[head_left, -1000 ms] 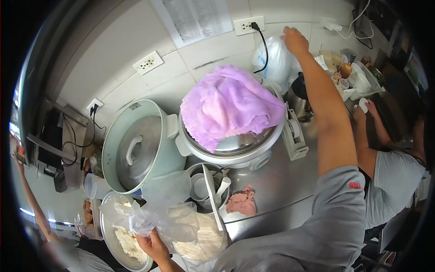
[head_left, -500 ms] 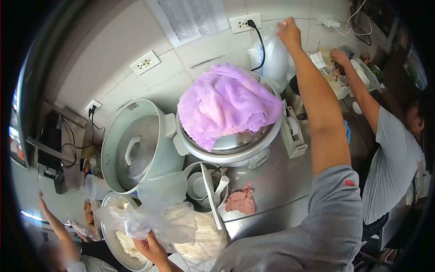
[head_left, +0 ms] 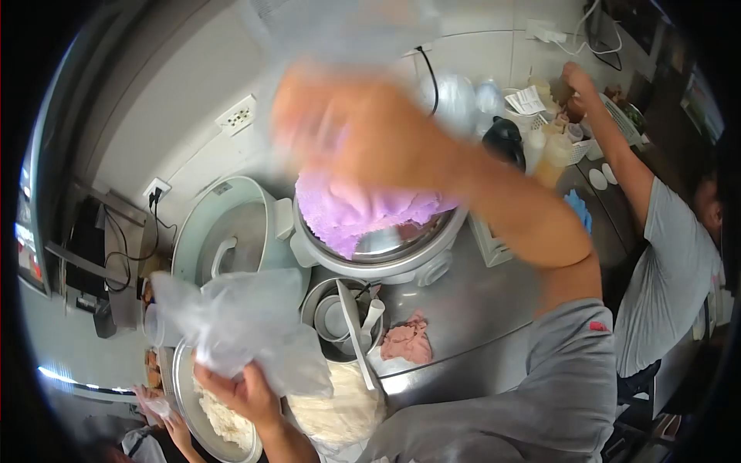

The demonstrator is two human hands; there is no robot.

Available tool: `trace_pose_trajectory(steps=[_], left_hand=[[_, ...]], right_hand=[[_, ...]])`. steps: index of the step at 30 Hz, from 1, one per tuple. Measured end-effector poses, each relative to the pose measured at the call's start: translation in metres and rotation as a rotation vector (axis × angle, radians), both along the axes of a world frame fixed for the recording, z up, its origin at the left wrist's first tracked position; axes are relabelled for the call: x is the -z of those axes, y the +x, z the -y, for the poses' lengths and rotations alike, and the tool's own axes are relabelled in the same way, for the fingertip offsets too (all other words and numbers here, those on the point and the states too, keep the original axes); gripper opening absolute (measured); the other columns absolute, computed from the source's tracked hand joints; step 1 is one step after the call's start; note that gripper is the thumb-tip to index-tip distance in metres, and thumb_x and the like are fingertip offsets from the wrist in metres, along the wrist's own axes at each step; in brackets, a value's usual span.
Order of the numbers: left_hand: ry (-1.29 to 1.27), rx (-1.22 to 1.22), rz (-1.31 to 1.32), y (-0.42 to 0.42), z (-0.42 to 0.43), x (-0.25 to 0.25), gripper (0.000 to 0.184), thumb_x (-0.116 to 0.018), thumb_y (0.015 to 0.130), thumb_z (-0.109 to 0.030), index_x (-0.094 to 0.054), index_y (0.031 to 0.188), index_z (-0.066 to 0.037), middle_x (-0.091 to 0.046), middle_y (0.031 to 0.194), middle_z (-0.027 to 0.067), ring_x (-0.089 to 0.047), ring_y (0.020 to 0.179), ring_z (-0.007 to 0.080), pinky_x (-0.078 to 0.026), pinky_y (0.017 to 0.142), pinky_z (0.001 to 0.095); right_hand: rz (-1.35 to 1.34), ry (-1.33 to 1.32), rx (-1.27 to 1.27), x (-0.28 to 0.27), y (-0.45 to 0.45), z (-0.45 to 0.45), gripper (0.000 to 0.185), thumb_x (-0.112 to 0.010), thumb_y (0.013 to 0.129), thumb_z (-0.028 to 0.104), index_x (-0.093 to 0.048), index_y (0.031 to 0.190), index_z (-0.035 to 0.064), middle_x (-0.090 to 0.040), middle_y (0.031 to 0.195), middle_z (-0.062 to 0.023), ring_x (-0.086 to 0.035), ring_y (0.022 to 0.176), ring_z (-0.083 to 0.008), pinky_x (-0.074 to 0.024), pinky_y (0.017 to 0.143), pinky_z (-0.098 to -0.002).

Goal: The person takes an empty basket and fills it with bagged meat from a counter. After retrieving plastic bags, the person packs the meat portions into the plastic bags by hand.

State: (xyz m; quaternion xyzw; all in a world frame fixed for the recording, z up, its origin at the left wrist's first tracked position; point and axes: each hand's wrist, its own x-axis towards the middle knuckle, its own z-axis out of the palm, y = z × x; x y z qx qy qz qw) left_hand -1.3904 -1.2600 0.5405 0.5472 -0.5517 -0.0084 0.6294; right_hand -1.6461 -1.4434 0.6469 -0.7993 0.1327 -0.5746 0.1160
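In the head view my left hand (head_left: 243, 390) grips a crumpled clear plastic bag (head_left: 247, 316) above the bowl of white food (head_left: 224, 420). My right hand (head_left: 347, 127) is raised in front of the pot with the purple cloth (head_left: 363, 220) on its lid. Motion smears its fingers, which look curled. A blurred, translucent plastic bag (head_left: 340, 31) trails above and beside this hand. Close to my left hand, a plastic-wrapped pale bundle (head_left: 336, 405) lies under the steel pot (head_left: 309, 312) that holds a smaller pan and a white-handled tool.
A large pale green pot (head_left: 193, 258) with an inner lid stands at the left. A pink cloth (head_left: 407, 339) lies on the steel counter (head_left: 478, 309). Bottles (head_left: 552, 158) stand at the back right, near a co-worker's arm (head_left: 614, 139). Another person's hand (head_left: 177, 428) shows lower left.
My right hand has swung left from the bag by the wall to in front of the cloth-covered pot, with plastic beside it. My left hand has raised its plastic bag slightly.
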Motion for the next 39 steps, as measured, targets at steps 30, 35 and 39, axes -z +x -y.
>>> trace_pose_trajectory(steps=[30,35,39], left_hand=[[0.251,-0.334,-0.102,0.065,-0.087,0.052,0.048,-0.059,0.079,-0.019,-0.044,0.118,0.006,-0.052,0.111,0.0145,-0.052,0.093,0.021,-0.041,0.082,0.0312],[0.136,-0.225,0.169,0.013,-0.042,0.0,0.035,-0.056,0.074,-0.014,-0.05,0.103,0.005,-0.047,0.107,0.011,-0.047,0.081,0.017,-0.037,0.075,0.0277],[0.138,-0.102,0.361,0.024,-0.038,0.001,0.03,-0.057,0.073,-0.013,-0.053,0.095,0.005,-0.045,0.109,0.0108,-0.049,0.084,0.0206,-0.038,0.075,0.0278]], right_hand=[[-0.299,0.591,1.105,0.11,-0.185,0.254,0.026,-0.046,0.083,0.026,-0.05,0.094,0.0027,-0.06,0.094,-0.0192,-0.056,0.089,-0.0382,-0.0449,0.077,-0.0444],[-0.562,0.593,1.325,0.068,-0.19,0.248,0.029,-0.048,0.082,0.026,-0.055,0.095,0.0014,-0.059,0.095,-0.0194,-0.058,0.087,-0.0372,-0.0458,0.075,-0.0442],[0.37,-0.442,1.19,0.005,-0.129,0.166,0.013,-0.046,0.087,0.014,-0.05,0.082,0.0027,-0.054,0.068,-0.0076,-0.052,0.064,-0.0178,-0.0428,0.059,-0.0326]])
